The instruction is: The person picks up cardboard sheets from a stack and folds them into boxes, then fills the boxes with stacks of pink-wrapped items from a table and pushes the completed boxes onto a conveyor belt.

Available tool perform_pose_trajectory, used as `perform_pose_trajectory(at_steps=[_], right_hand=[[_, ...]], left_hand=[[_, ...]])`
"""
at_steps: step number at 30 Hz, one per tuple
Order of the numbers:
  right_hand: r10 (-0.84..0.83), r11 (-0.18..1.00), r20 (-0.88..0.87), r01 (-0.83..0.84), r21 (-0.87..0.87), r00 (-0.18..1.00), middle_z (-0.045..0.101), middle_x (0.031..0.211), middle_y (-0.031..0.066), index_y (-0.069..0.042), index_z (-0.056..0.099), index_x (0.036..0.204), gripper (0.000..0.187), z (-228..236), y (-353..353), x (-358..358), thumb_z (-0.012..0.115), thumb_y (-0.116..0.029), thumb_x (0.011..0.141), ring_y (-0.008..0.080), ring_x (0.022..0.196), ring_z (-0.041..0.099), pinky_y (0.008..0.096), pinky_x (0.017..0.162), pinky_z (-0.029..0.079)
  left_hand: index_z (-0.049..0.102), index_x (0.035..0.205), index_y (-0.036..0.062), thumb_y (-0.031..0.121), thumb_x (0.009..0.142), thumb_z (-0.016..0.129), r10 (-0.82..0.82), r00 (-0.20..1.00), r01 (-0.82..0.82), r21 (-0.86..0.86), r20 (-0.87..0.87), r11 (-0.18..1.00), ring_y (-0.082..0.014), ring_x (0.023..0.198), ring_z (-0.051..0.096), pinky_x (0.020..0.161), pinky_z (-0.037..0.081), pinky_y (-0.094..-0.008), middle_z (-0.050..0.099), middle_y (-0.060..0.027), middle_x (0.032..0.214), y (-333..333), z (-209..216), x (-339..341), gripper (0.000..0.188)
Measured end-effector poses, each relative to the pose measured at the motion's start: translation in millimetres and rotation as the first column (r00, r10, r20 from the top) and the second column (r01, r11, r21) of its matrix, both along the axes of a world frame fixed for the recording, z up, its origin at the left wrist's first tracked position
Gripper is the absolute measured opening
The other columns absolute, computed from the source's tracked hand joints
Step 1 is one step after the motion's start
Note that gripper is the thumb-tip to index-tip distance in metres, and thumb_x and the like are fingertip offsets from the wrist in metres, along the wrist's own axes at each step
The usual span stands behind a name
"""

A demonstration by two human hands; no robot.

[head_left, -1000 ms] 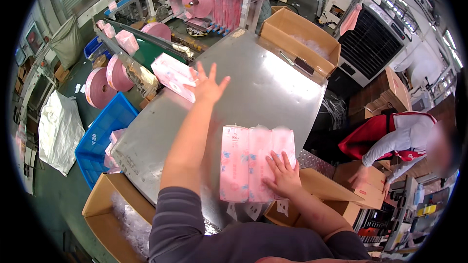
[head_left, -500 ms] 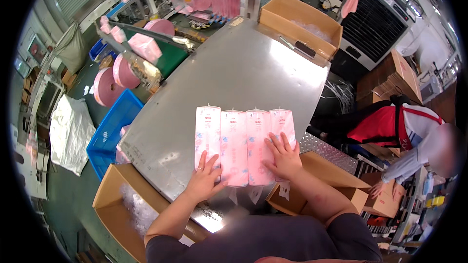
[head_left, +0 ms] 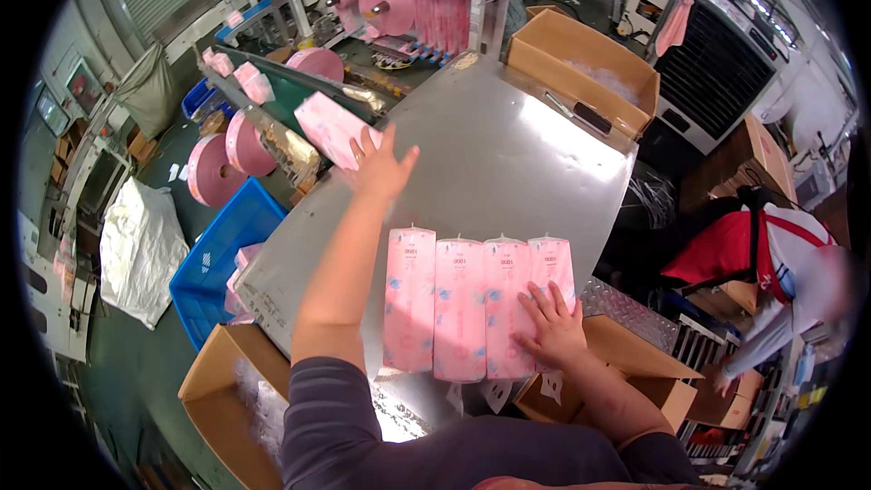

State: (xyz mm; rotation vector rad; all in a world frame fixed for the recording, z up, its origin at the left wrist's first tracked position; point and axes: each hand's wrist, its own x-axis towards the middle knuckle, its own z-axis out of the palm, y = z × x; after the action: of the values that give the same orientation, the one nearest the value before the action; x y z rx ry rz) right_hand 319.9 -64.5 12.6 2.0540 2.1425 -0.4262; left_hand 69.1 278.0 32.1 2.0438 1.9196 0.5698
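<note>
Several pink tissue-style soft packs (head_left: 460,308) lie side by side in a row on the metal table (head_left: 494,163), close to my body. My right hand (head_left: 557,331) rests flat on the two rightmost packs, fingers spread. Stretched far forward and to the left, my left hand (head_left: 383,168) is open, its fingers apart at the near end of another pink pack (head_left: 328,125). That pack lies where the green conveyor (head_left: 281,82) meets the table; whether my fingertips touch it I cannot tell.
A blue crate (head_left: 204,286) and a cardboard box (head_left: 213,399) stand at the table's left. Open cartons (head_left: 626,367) sit by my right arm; another box (head_left: 581,59) is at the far right corner. A co-worker (head_left: 726,249) bends at the right.
My left hand has left the row's leftmost pack and reached forward-left toward the conveyor. The pack there has come nearer the table. My right hand stays on the row.
</note>
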Motion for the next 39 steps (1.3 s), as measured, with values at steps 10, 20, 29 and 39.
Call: perform_pose_trajectory(at_steps=[10,20,29,39], right_hand=[[0.019,0.919,-0.35,0.121,0.374,0.937,0.024,0.16,0.0149,-0.016,0.021,0.157,0.079,-29.7,4.0,30.5,0.061,-0.042,0.093,0.0367,0.146,0.024,0.0545,0.115,0.026],[-0.271,0.847,-0.85,0.306,-0.434,-0.452,0.032,0.156,0.0123,-0.01,0.015,0.157,0.071,-113.1,-3.0,82.2,0.054,-0.028,0.1,0.0247,0.139,0.038,0.0384,0.114,0.034],[-0.488,0.722,-0.453,-0.053,-0.69,-0.746,0.052,0.143,0.0121,-0.008,0.042,0.147,0.065,-101.4,-11.9,75.8,0.038,-0.054,0.102,0.0235,0.129,0.051,0.0407,0.109,0.041],[-0.101,0.788,-0.561,0.278,-0.549,-0.821,0.056,0.137,0.0161,-0.003,0.047,0.141,0.074,120.4,-229.1,236.5,0.04,-0.062,0.096,0.0304,0.124,0.055,0.0448,0.11,0.04]], left_hand=[[0.07,0.102,0.0062,0.035,0.094,0.059,-0.511,0.851,0.52,0.06,-0.12,0.852,-0.0451,0.145,0.022,0.116,0.029,-0.0496,0.038,-0.0132,0.153,-14.2,-81.7,-98.6,0.032],[0.055,0.134,0.0052,0.021,0.097,0.06,0.022,0.569,0.163,-0.139,0.822,0.977,-0.0333,0.141,0.036,0.112,0.036,-0.0451,0.044,-0.0168,0.148,-209.6,-105.5,-163.2,0.041],[0.048,0.139,0.0044,0.025,0.097,0.06,0.523,0.174,0.25,-0.551,0.834,0.796,-0.0317,0.138,0.04,0.11,0.038,-0.0437,0.044,-0.0178,0.148,-193.7,-186.7,-161.1,0.048],[0.04,0.144,0.0035,0.029,0.096,0.059,0.436,0.333,0.694,-0.53,0.836,0.487,-0.0299,0.134,0.045,0.107,0.042,-0.0421,0.045,-0.019,0.147,-277.3,-50.5,-6.5,0.057]])
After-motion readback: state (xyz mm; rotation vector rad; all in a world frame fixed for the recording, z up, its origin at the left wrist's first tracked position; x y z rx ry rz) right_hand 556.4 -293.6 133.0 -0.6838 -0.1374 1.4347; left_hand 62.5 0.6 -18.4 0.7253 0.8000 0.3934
